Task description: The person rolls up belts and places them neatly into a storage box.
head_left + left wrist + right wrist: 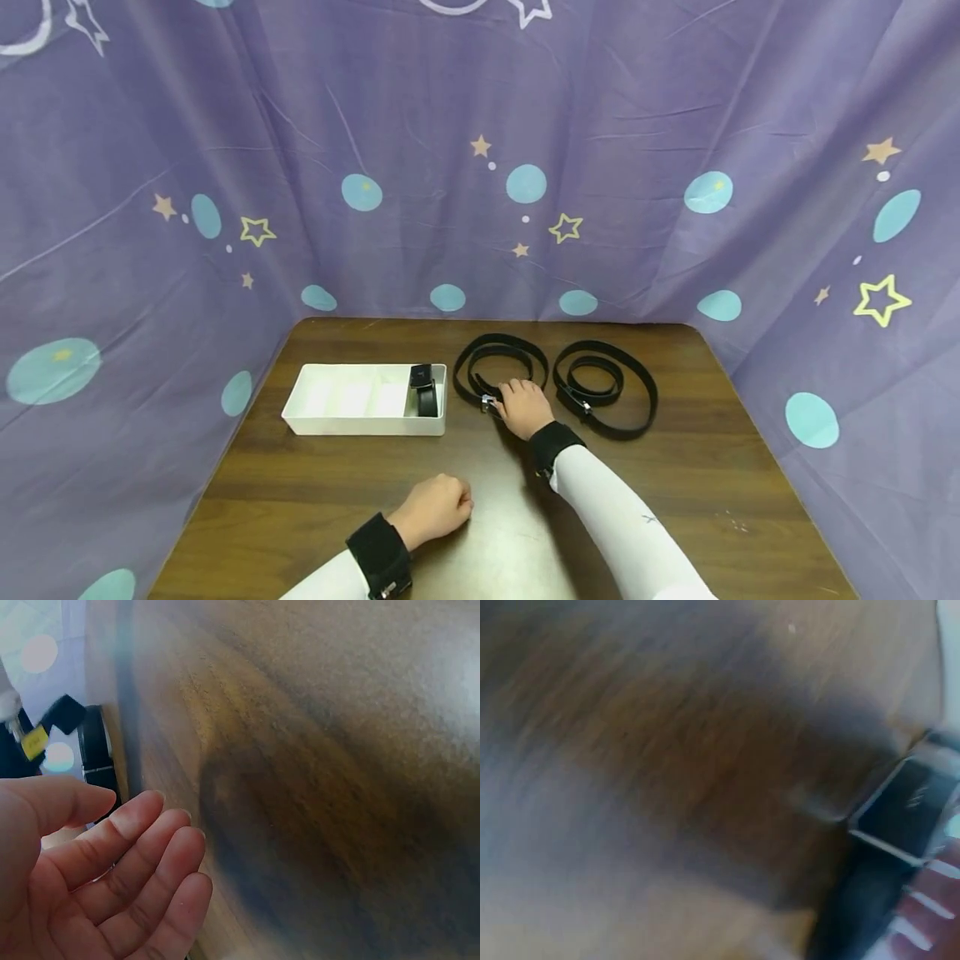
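Observation:
Two loosely coiled black belts lie on the wooden table in the head view. My right hand (527,408) is at the left belt (501,340), its fingers around the strap beside the silver buckle. The right wrist view is blurred but shows that buckle (904,810) close to the fingertips. The other belt (647,392) lies to the right, apart from the hand. Low over the near part of the table is my left hand (435,507); the left wrist view shows its fingers loosely curled with nothing held.
A white divided box (360,425) stands left of the belts. In its rightmost compartment sits a rolled black belt (426,398). Purple patterned cloth (450,242) hangs behind the table (300,508) and along its sides.

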`<state>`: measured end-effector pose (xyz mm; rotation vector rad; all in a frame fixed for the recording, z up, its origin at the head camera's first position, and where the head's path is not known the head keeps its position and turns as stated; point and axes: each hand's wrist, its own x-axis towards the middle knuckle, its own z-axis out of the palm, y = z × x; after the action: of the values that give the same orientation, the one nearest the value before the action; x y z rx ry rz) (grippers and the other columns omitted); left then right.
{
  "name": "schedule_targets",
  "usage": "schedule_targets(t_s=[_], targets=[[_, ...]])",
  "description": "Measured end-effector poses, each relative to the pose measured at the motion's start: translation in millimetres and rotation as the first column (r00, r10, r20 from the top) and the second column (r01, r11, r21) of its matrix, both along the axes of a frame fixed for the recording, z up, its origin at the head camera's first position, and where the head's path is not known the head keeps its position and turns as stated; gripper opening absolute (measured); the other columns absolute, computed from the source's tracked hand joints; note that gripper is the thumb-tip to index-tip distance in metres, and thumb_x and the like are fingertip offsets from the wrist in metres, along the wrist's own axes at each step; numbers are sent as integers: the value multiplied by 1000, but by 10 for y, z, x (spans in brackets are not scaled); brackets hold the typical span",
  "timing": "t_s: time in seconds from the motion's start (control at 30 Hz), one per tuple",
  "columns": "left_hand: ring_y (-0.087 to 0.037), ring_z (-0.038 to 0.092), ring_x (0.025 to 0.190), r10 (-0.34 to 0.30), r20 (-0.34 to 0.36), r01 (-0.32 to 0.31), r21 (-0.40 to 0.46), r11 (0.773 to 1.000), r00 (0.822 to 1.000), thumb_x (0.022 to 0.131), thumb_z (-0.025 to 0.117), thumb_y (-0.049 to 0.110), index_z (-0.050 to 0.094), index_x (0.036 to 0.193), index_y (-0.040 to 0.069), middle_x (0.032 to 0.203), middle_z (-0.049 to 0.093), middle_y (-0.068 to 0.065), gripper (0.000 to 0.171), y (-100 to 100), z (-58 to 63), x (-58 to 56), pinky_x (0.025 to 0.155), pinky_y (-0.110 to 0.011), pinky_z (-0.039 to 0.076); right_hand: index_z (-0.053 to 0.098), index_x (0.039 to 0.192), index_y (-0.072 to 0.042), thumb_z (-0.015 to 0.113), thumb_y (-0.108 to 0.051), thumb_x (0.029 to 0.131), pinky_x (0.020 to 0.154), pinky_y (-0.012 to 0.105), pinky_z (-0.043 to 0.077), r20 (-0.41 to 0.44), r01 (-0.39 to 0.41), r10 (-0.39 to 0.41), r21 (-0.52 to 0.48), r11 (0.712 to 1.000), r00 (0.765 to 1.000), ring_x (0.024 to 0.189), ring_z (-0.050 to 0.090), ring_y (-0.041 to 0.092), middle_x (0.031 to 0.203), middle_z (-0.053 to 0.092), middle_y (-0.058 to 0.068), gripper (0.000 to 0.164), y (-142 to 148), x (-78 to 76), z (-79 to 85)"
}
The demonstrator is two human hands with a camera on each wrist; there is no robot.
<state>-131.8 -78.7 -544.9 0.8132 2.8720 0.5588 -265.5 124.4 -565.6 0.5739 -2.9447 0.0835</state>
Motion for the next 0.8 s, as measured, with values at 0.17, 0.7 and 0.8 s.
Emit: schedule_targets(t_s=[0.17,0.7,0.8], targets=[[0,36,49,-6,5,6,8,1000,1000,83,63,16,52,60,22,56,42,15,26,-16,-8,-12,44,-20,32,59,114,-10,68,-30,87,84,41,49,-6,-167,169,128,978,986,96,61,27,101,62,7,35,80,335,178],[1,40,51,1,23,-2,29,1000,1000,84,63,17,55,64,22,56,44,16,22,-41,52,-60,47,-20,34,62,108,-21,77,-22,74,71,28,50,-92,-544,555,124,830,827,77,60,10,86,58,-6,37,454,1524,219],[1,39,51,-5,9,4,40,999,1000,83,63,16,54,63,22,56,43,16,23,-38,83,-56,46,-20,34,63,109,-22,77,-23,75,70,26,49,-58,-564,571,103,819,819,78,59,8,87,58,-8,37,484,1629,235]])
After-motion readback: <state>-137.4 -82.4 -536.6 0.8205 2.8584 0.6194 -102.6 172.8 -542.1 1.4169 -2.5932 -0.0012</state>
